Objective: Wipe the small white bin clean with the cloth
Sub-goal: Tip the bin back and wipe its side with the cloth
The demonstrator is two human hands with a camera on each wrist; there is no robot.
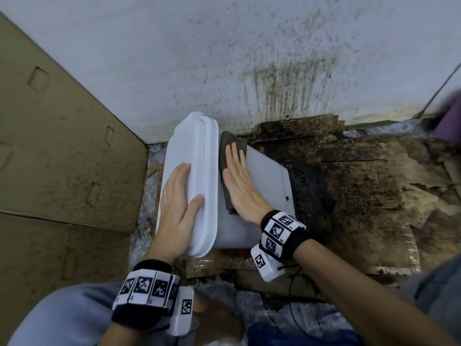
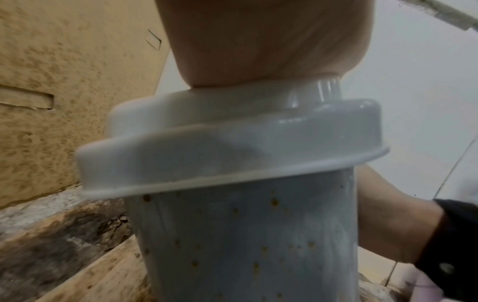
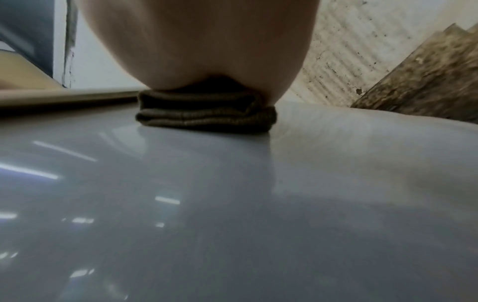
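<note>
The small white bin [image 1: 264, 181] lies on its side on the floor, its lid [image 1: 197, 176] facing left. My left hand [image 1: 178, 203] rests flat on the lid, fingers straight, thumb over the lid's edge. My right hand [image 1: 239, 181] presses a folded brown cloth [image 1: 230, 143] flat against the bin's upper side, just right of the lid rim. In the left wrist view the bin wall [image 2: 245, 245] carries brown specks below the lid [image 2: 220, 147]. The right wrist view shows the folded cloth [image 3: 207, 116] under my palm on the glossy bin wall [image 3: 232, 204].
A stained white wall [image 1: 224, 58] stands behind the bin. Brown cardboard [image 1: 57, 146] leans at the left. Dirty, torn cardboard [image 1: 361, 183] covers the floor to the right. A purple object [image 1: 449, 121] shows at the right edge. My knees are at the bottom.
</note>
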